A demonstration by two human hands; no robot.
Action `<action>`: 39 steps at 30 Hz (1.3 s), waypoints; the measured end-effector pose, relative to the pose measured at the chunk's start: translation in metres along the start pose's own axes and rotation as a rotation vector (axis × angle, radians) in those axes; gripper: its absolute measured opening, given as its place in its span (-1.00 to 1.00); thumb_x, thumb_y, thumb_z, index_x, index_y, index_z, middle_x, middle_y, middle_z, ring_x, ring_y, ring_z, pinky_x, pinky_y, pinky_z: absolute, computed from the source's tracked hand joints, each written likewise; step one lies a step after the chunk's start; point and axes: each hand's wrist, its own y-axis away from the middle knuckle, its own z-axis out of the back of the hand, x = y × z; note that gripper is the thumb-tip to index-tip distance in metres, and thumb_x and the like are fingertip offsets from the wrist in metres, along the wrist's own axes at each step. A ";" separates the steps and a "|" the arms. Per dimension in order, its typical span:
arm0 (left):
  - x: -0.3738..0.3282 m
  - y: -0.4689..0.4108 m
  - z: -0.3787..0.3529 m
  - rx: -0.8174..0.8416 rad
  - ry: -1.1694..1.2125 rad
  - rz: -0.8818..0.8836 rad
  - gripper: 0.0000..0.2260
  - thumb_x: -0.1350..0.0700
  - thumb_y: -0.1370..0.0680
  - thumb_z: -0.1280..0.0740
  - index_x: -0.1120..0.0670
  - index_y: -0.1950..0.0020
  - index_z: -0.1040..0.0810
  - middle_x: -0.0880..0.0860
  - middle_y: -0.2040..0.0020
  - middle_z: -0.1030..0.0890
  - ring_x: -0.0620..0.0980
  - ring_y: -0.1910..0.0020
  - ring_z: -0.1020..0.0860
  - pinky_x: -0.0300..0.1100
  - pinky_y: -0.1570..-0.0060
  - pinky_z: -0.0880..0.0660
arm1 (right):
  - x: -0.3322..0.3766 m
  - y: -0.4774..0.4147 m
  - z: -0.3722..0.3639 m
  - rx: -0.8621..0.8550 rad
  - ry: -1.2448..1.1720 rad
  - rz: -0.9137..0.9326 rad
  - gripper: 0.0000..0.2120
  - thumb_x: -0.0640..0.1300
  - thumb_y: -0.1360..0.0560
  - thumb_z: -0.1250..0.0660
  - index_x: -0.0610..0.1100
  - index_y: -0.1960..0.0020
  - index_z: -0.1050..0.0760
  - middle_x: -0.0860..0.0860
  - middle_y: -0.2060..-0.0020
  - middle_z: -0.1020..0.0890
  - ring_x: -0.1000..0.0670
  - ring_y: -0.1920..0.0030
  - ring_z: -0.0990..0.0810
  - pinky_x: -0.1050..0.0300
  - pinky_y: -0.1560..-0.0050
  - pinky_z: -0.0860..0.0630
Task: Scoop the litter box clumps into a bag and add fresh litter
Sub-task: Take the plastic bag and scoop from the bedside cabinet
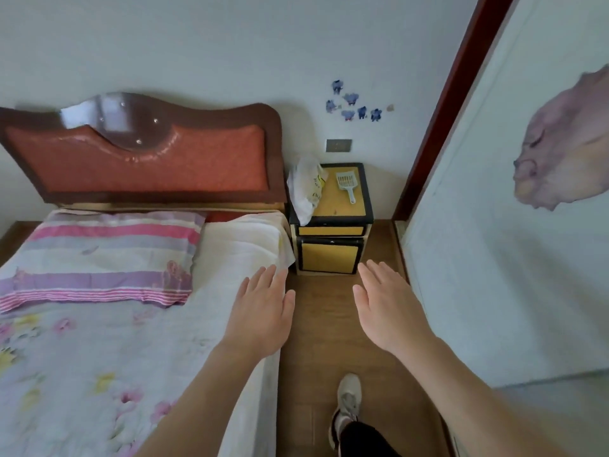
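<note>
A pale slotted litter scoop [346, 185] lies on top of a yellow nightstand with black edges [342, 222]. Beside it, on the nightstand's left part, slumps a white plastic bag [305, 192] with yellow print. My left hand [260, 311] and my right hand [384, 301] are both held out flat, palms down, fingers straight, over the floor and the bed's edge. They hold nothing and are well short of the nightstand. No litter box is in view.
A bed [99, 341] with a floral sheet, a striped pillow [105, 258] and a red headboard fills the left. A narrow strip of wooden floor [323, 324] runs to the nightstand between the bed and a white wall at the right. My shoe [346, 404] is on the floor.
</note>
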 end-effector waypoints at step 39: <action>0.056 -0.627 -0.121 0.260 -0.004 0.180 -0.46 -0.10 -0.64 -0.16 0.08 -0.56 -0.16 0.05 -0.54 -0.26 0.09 -0.48 -0.28 0.04 -0.41 -0.32 | -0.182 -0.584 -0.129 0.173 -0.084 -0.118 -0.61 0.11 -0.62 0.02 -0.08 -0.24 -0.42 0.09 0.03 -0.52 0.11 0.04 -0.49 0.18 0.06 -0.54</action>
